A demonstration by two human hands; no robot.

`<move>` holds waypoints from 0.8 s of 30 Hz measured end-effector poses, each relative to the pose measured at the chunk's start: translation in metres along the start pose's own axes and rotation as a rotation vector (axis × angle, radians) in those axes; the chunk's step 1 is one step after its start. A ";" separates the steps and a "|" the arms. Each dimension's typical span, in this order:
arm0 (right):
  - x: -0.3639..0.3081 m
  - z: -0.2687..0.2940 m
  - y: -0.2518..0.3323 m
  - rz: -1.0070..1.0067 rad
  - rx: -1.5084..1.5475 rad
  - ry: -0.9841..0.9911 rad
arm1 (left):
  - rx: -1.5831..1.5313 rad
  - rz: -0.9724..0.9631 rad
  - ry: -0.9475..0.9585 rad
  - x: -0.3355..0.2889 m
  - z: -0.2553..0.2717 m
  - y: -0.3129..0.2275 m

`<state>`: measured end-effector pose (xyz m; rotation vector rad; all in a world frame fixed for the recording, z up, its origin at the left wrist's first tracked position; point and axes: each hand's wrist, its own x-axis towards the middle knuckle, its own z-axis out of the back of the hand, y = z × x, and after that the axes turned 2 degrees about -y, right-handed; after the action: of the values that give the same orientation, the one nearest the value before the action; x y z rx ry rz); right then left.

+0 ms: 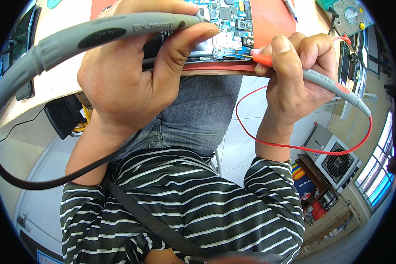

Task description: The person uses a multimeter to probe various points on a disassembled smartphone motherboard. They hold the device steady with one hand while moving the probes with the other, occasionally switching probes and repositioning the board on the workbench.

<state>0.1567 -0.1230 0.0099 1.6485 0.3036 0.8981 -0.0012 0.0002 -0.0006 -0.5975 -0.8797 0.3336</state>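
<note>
Right of circuit board [225,27], right hand [295,72] pinches red-leaded probe [263,60], tip leftward. Left hand [127,75] pinches black-leaded probe [59,48], tip rightward.

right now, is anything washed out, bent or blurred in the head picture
Head view: the pale tabletop at left is washed out; the window at right tilts with fisheye distortion; an unclear shape at the lower edge is blurred; the circuit board looks fairly sharp.

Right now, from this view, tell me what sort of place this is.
Probably an electronics repair shop: there's an exposed circuit board, a red-collared probe at its edge, and a multimeter.
</note>
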 end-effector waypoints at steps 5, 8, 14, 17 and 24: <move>0.001 0.000 0.000 0.003 0.011 0.013 | 0.007 -0.011 0.008 0.000 0.001 -0.001; 0.001 0.000 0.000 0.009 0.008 0.016 | 0.026 -0.026 -0.002 0.001 0.000 0.000; 0.001 -0.001 0.001 0.012 -0.008 0.019 | 0.068 -0.012 0.017 0.001 0.001 -0.003; 0.000 -0.002 0.002 0.006 -0.023 -0.002 | 0.116 -0.036 0.033 0.001 0.003 -0.004; 0.001 0.000 0.001 0.008 -0.003 0.015 | 0.023 -0.054 0.004 0.001 0.000 0.003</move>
<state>0.1571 -0.1221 0.0109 1.6423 0.3063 0.9173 -0.0006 0.0032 -0.0020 -0.5516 -0.8857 0.2932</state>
